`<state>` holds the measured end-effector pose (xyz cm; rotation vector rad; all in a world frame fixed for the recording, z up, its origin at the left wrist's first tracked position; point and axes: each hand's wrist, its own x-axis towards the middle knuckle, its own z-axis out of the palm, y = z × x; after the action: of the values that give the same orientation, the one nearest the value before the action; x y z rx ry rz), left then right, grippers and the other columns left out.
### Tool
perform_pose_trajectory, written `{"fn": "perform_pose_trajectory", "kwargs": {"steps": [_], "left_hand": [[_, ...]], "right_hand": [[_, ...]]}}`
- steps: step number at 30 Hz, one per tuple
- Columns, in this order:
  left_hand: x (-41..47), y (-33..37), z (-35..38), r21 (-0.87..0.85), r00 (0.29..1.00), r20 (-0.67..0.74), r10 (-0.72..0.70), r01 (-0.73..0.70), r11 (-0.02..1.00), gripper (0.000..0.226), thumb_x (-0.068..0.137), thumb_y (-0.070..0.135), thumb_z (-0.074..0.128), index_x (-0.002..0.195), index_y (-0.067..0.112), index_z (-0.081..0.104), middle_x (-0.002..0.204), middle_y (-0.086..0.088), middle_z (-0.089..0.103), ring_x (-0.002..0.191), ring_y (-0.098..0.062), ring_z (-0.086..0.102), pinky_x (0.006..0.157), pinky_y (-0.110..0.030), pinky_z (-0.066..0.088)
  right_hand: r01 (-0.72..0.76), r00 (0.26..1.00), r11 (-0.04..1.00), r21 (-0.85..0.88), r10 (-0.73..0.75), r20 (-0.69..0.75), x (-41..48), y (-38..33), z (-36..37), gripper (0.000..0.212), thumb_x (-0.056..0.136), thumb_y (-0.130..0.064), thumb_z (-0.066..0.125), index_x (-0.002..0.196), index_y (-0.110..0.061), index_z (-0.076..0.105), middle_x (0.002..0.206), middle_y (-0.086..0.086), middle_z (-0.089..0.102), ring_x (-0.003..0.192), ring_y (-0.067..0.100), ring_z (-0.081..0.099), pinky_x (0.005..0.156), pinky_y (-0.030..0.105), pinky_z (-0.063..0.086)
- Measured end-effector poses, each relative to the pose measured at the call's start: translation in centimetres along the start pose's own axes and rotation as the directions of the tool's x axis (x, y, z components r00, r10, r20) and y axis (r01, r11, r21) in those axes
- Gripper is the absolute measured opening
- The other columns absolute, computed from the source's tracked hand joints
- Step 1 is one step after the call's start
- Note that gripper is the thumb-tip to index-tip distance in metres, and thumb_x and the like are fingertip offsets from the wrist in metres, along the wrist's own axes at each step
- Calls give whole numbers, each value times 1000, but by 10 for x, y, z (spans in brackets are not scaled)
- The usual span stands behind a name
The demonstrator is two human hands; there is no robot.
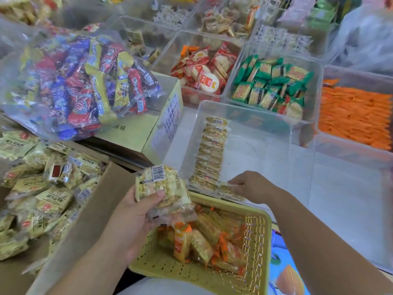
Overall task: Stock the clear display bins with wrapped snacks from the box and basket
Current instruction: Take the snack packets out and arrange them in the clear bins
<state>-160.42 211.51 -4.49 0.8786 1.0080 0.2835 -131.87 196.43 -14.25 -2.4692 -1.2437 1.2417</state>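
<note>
My left hand [136,211] grips a stack of yellow wrapped snack packets [161,186] above the yellow basket [255,252]. My right hand [248,185] reaches into the near clear bin [302,145] and pinches one yellow packet [228,189] at its front edge. A row of the same packets [212,152] stands along the bin's left side. The cardboard box [91,209] at the left holds many more yellow packets [38,188]. Orange and yellow packets [212,241] lie in the basket.
A clear bag of blue, red and yellow bars [80,81] lies on a closed carton [148,128]. Behind the near bin stand bins of red-wrapped crackers [204,67], green packets [270,81] and orange packets [353,116]. More bins are farther back.
</note>
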Motion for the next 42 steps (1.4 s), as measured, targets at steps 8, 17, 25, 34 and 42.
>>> {"fn": "perform_pose_trajectory", "kwargs": {"steps": [8, 17, 25, 34, 42], "left_hand": [[-2, -3, 2, -41, 999, 30, -21, 22, 999, 54, 79, 18, 76, 130, 17, 63, 122, -14, 75, 103, -39, 75, 66, -43, 65], [-10, 3, 2, -35, 997, 56, -49, 51, 998, 45, 80, 19, 76, 125, 19, 69, 119, -16, 76, 101, -39, 76, 69, -52, 64], [-22, 26, 9, 295, 956, 222, -190, 120, 948, 34, 78, 34, 79, 111, 38, 75, 116, -8, 78, 96, -28, 77, 72, -42, 64], [-20, 24, 18, 408, 973, 59, -225, 182, 895, 54, 88, 67, 58, 123, 29, 76, 122, -8, 76, 101, -26, 73, 105, -52, 50], [-21, 17, -3, 416, 995, 68, -79, 44, 908, 53, 66, 55, 84, 117, 49, 69, 126, -8, 68, 102, -26, 73, 71, -42, 61]], "right_hand": [[-40, 985, 996, 81, 25, 169, 1, -1, 8, 63, 101, -44, 54, 155, -18, 36, 161, 3, 36, 145, 20, 38, 114, 30, 29], [30, 941, 982, 186, 35, -337, -37, -40, -7, 56, 98, -53, 55, 147, -28, 49, 148, -6, 53, 131, 16, 52, 107, 32, 38], [679, 727, 726, 108, -643, -240, -98, -124, -2, 98, 71, -58, 83, 151, -55, 28, 164, -27, 12, 151, -1, 12, 119, 30, 22], [497, 861, 563, 660, -228, -454, -100, -115, 8, 46, 78, -46, 61, 121, -34, 71, 124, -10, 69, 113, 11, 65, 86, 39, 57], [56, 997, 15, 998, 61, -56, -102, -117, 9, 51, 103, -56, 33, 130, -23, 62, 107, 19, 75, 79, 36, 72, 42, 28, 42]]}}
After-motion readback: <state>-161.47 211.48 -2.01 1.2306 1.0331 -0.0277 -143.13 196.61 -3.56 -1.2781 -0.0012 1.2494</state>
